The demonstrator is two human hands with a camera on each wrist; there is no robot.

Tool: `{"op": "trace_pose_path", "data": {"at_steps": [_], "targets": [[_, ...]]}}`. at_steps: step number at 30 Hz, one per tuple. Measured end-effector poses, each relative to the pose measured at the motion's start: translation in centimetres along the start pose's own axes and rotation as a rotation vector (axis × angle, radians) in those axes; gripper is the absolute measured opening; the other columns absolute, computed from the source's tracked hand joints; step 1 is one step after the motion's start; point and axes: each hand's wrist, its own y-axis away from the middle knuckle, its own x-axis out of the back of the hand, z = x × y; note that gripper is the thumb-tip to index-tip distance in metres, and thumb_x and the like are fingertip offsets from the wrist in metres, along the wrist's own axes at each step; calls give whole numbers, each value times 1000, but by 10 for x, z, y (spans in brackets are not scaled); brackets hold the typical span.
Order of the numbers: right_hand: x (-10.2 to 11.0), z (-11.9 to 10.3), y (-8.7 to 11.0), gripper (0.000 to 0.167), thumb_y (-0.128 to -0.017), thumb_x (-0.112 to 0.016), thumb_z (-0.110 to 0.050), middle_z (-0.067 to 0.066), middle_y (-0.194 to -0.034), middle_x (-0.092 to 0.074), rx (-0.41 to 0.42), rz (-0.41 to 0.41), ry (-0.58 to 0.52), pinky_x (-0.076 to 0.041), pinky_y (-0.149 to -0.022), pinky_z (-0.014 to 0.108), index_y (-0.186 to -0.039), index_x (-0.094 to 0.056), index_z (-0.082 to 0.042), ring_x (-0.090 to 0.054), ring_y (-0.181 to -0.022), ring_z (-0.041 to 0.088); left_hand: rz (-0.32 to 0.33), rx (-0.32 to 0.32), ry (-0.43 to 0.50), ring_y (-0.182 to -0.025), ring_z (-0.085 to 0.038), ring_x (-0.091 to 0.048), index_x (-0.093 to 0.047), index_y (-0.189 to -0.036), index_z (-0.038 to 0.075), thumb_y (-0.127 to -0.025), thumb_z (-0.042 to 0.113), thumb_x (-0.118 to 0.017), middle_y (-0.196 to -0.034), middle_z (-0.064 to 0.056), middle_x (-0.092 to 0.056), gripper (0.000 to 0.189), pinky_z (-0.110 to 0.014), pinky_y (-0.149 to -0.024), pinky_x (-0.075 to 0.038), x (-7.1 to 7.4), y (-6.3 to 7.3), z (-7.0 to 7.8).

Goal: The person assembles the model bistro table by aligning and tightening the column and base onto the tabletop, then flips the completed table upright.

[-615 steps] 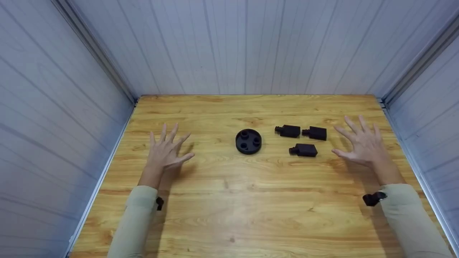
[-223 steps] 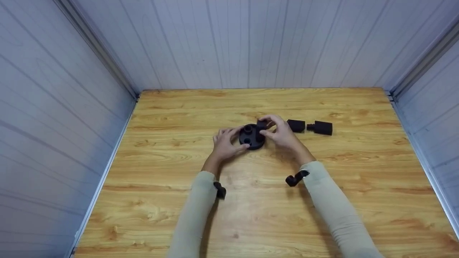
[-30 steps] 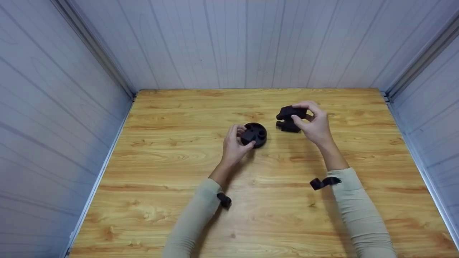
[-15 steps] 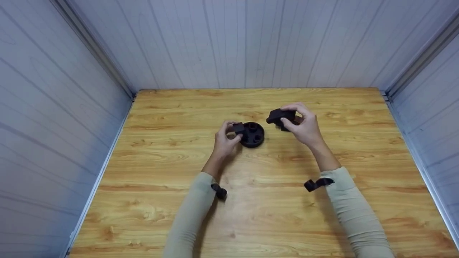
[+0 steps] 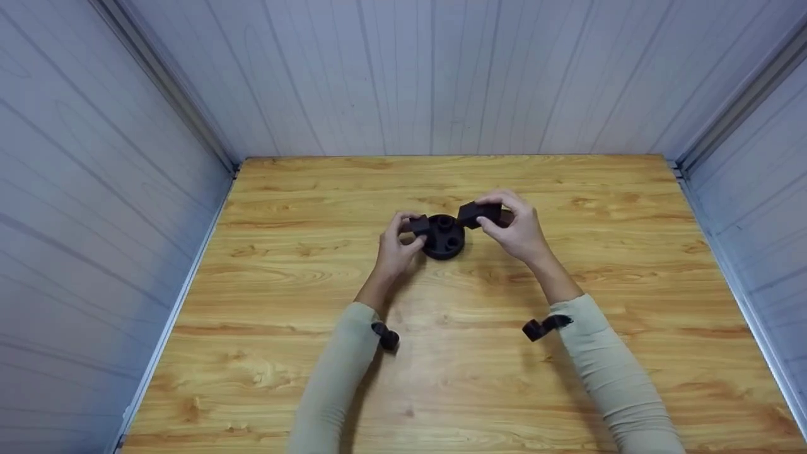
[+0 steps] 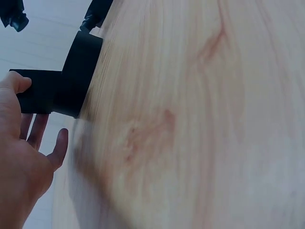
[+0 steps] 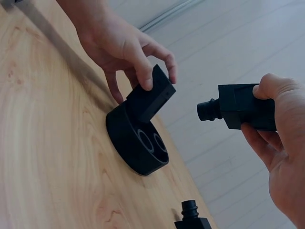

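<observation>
My left hand [image 5: 393, 251] pinches a black rectangular block [image 7: 151, 95] that stands up from the round black base [image 7: 136, 152], its lower end inside the rim. The base rests on the table and shows two ringed sockets beside that block. My right hand [image 5: 522, 232] holds a second black block [image 7: 243, 106] between thumb and fingers. Its ribbed round plug [image 7: 208, 110] points toward the base, and it hangs in the air just right of the base in the head view. The right hand's block and fingers mostly hide a third block there.
The third black block [image 7: 191, 223], with the same ribbed plug, lies on the wooden table [image 5: 403, 378] near the base. Pale panel walls [image 5: 403, 75] close off the back and both sides. A small black device [image 5: 546, 326] sits on each sleeve cuff.
The right hand has carried its block left and lower, closer to the base. The left hand shifted slightly left as the base turned, bringing its block to the left side. Earlier, all three blocks lay loose.
</observation>
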Motion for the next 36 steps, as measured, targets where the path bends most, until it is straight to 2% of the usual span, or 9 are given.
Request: {"op": "trace_pose_path", "data": {"at_steps": [3,5,9,13,16,18,23,30,36], "targets": [[-4,4,1,25,-96,-78,12,30,-127,-72,-19,-7,7,-64,-94,18,-120,-79,7,-73,-117,17,-2,0,-6,-120,-18,-78,-71,-132,22,-96,5,-83,-131,-5,-80,42,-37,-100,-68,0,-5,-15],[-6,9,2,25,-96,-79,12,31,-126,-72,-28,-12,15,-64,-92,16,-121,-79,9,-72,-115,11,0,-2,0,-122,-20,-78,-71,-132,21,-95,2,-83,-131,-8,-80,43,-37,-101,-68,-1,-5,-14],[-10,17,6,25,-97,-80,10,30,-125,-73,-36,-27,42,-61,-89,13,-122,-79,8,-69,-112,3,-8,-3,14,-125,-29,-77,-68,-134,10,-96,-3,-78,-135,-22,-77,41,-41,-103,-67,-2,6,22],[-15,25,10,25,-96,-81,10,28,-125,-75,-50,-30,55,-60,-93,12,-121,-79,7,-69,-112,1,-21,-45,27,-124,-29,-77,-67,-133,9,-97,0,-79,-134,-23,-77,39,-39,-100,-67,-1,12,35],[-18,31,12,25,-96,-81,10,28,-125,-77,-59,-32,66,-60,-94,12,-121,-80,7,-69,-113,1,-20,-61,36,-122,-26,-77,-68,-133,12,-97,2,-79,-133,-19,-78,38,-36,-98,-67,-1,10,25],[-20,33,13,25,-96,-82,8,25,-125,-78,-67,-38,93,-58,-93,12,-121,-81,4,-69,-113,2,-10,-29,40,-123,-26,-77,-68,-133,11,-96,-2,-78,-136,-18,-77,40,-36,-98,-67,-2,10,27],[-24,38,15,27,-99,-83,1,18,-129,-79,-108,-74,190,-54,-89,13,-125,-84,-5,-68,-118,10,8,-7,42,-122,-20,-75,-69,-131,14,-94,-2,-79,-138,-13,-78,42,-33,-98,-66,-4,4,8],[-25,38,14,32,-101,-81,-2,16,-134,-78,-148,-104,234,-54,-93,16,-132,-83,-8,-71,-126,28,2,-16,41,-121,-24,-76,-69,-132,11,-94,-2,-80,-136,-15,-79,41,-35,-100,-66,-4,7,18],[-32,40,11,38,-99,-81,-1,18,-138,-79,-115,-160,292,-58,-99,20,-136,-82,-9,-69,-134,38,5,20,48,-123,-23,-77,-70,-132,16,-94,-5,-81,-139,-8,-78,44,-36,-103,-66,-3,-2,-6]]}}
